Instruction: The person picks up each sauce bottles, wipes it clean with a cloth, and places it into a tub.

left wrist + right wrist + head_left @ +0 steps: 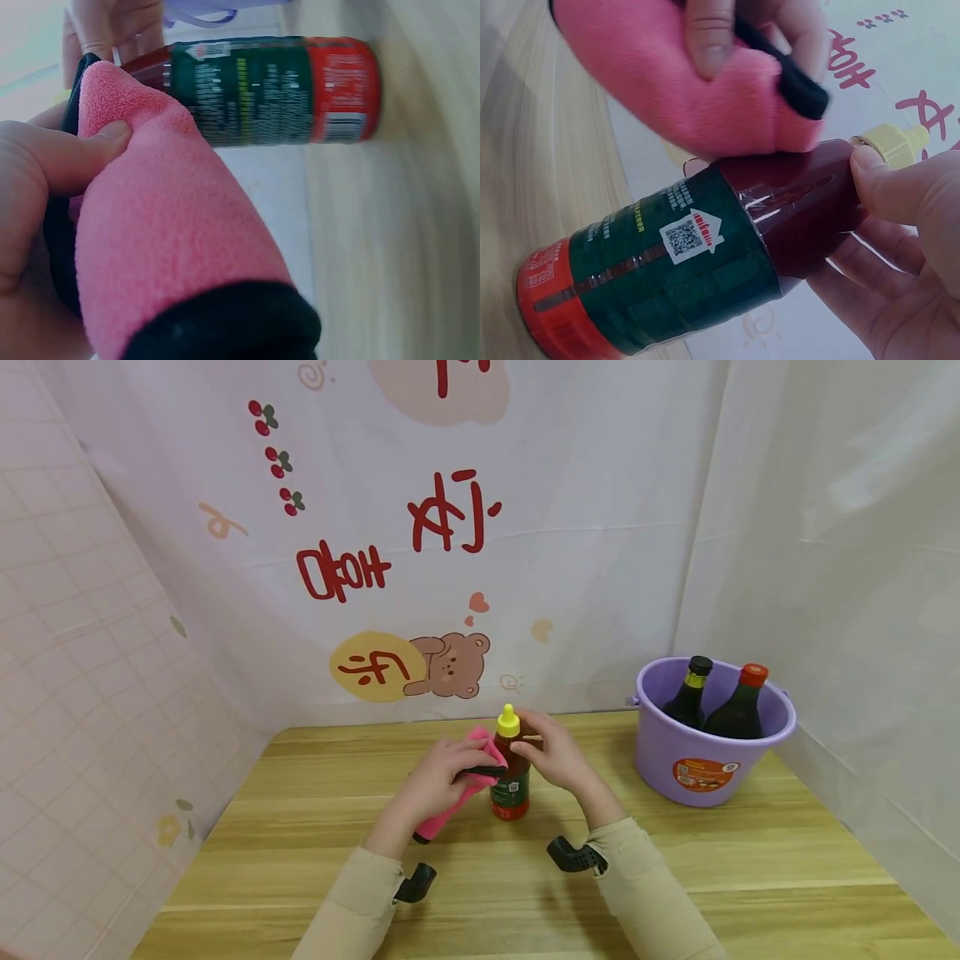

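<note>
A sauce bottle (510,789) with a yellow nozzle cap and a green and red label stands upright on the wooden table. My right hand (553,752) holds it near the neck, thumb in front and fingers behind, as the right wrist view shows. In my left hand (440,777) is a pink cloth (172,217) with black edging, pinched between thumb and fingers. The folded cloth lies against the bottle's upper side in the right wrist view. Part of the bottle's shoulder (802,202) is hidden by the cloth in the left wrist view.
To the right stands a purple bucket (651,752) holding two dark bottles, one with a black cap (701,666) and one with a red cap (753,675). A white printed curtain (600,568) hangs behind the wooden table (480,893).
</note>
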Demonstrator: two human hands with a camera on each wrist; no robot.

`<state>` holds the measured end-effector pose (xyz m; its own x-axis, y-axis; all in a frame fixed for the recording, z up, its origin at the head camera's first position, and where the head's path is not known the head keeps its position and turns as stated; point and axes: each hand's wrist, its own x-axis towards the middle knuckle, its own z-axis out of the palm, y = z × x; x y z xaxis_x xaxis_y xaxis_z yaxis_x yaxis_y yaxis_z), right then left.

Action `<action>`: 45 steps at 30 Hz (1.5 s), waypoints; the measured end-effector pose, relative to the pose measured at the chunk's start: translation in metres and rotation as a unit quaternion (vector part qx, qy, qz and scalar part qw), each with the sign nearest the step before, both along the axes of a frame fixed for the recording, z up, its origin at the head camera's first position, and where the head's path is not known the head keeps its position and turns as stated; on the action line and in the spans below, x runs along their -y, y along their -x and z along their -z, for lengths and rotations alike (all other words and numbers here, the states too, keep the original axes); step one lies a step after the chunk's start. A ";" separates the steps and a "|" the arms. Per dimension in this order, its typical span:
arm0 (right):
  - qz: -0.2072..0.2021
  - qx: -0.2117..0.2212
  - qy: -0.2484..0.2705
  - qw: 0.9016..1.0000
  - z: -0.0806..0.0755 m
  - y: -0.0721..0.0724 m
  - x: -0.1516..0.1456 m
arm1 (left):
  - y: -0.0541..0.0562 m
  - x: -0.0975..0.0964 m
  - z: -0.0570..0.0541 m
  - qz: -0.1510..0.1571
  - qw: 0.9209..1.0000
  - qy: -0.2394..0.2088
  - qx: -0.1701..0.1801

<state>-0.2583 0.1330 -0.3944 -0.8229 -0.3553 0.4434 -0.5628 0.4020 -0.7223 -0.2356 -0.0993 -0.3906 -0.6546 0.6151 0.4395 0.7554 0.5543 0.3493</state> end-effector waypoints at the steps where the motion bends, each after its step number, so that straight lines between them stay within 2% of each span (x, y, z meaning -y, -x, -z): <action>1: 0.000 0.001 0.001 1.000 0.000 0.000 0.000 | 0.000 0.000 0.002 0.001 1.000 0.003 0.002; 8: 0.008 0.004 0.001 1.000 0.000 -0.001 0.000 | -0.002 0.003 0.017 -0.006 1.000 0.008 0.009; 17: 0.006 -0.006 0.000 1.000 0.001 -0.001 0.000 | 0.000 0.003 0.042 -0.002 0.999 0.046 0.015; 28: 0.005 -0.008 0.002 1.000 0.000 -0.003 0.001 | 0.003 -0.001 0.058 0.023 0.997 0.071 0.005; 34: 0.008 -0.005 0.000 1.000 0.001 -0.002 0.001 | 0.005 -0.004 0.062 0.013 0.994 0.103 0.028; 45: 0.007 -0.003 0.003 1.000 0.001 -0.002 0.001 | 0.005 -0.010 0.057 -0.022 0.987 0.142 0.077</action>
